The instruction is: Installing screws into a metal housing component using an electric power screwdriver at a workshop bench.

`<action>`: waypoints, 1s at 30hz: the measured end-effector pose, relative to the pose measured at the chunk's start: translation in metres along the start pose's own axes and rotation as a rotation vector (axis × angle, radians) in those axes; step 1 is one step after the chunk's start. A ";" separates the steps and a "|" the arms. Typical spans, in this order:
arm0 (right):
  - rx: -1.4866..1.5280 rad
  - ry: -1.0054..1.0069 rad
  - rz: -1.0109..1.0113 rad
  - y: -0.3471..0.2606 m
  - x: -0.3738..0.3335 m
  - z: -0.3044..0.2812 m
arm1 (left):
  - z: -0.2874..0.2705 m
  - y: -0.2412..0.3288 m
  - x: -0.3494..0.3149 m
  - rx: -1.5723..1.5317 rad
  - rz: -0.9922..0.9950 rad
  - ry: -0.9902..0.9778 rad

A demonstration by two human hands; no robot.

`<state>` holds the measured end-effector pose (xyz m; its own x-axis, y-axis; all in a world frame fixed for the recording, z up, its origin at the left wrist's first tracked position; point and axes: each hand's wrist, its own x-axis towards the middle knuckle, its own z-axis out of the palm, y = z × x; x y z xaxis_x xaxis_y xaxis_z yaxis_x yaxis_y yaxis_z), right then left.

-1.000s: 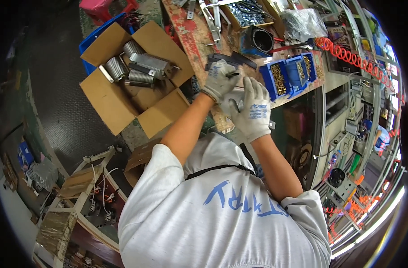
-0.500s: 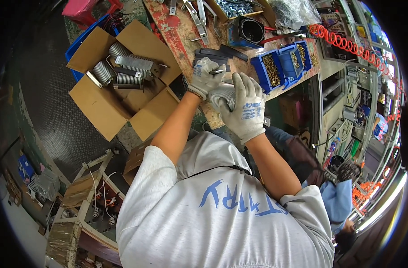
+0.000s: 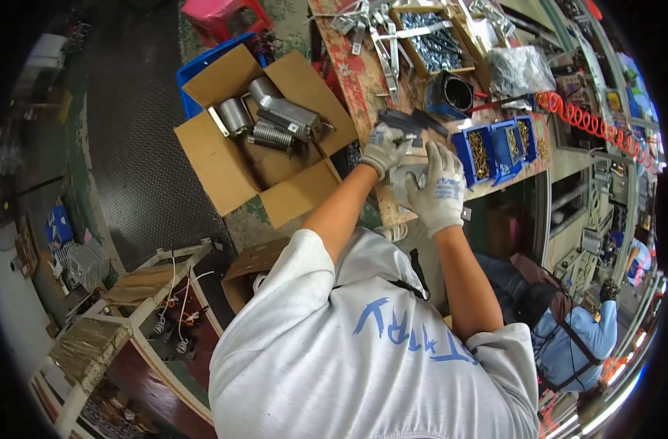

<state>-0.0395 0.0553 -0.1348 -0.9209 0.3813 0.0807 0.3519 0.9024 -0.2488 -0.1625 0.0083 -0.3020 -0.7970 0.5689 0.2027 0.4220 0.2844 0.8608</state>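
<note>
At the near edge of the bench, both of my gloved hands are around a ribbed grey metal cylinder [image 3: 405,178]. My right hand [image 3: 440,196] rests along its right side, fingers long and thumb bent over the ribs, gripping it. My left hand [image 3: 384,151] is closed at the far left end of the cylinder; the small piece at its fingertips is too unclear to name. Dark flat strips [image 3: 401,119] lie just beyond the left hand. Blue bins [image 3: 507,146] of brass-coloured fasteners stand to the right.
An open cardboard box [image 3: 224,172] with several similar ribbed cylinders stands to the left. Farther back on the bench [image 3: 351,95] are metal brackets [image 3: 389,62], a box of screws [image 3: 430,44] and a black round-holed part [image 3: 451,94]. A co-worker [image 3: 575,340] is at the right.
My view has shifted, so bench and box appear farther right. Both hands stay at the ribbed cylinder. A small metal rod tip that showed in my left fingers is now harder to see.
</note>
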 end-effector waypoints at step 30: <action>1.020 0.357 0.016 0.092 -0.081 0.031 | -0.066 0.149 -0.112 -0.276 -0.727 -0.150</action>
<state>0.0623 0.1008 -0.1937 -0.7573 0.5769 0.3062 -0.0943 0.3673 -0.9253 -0.0386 -0.0637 -0.1655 -0.7568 0.4176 -0.5029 -0.3200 0.4341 0.8421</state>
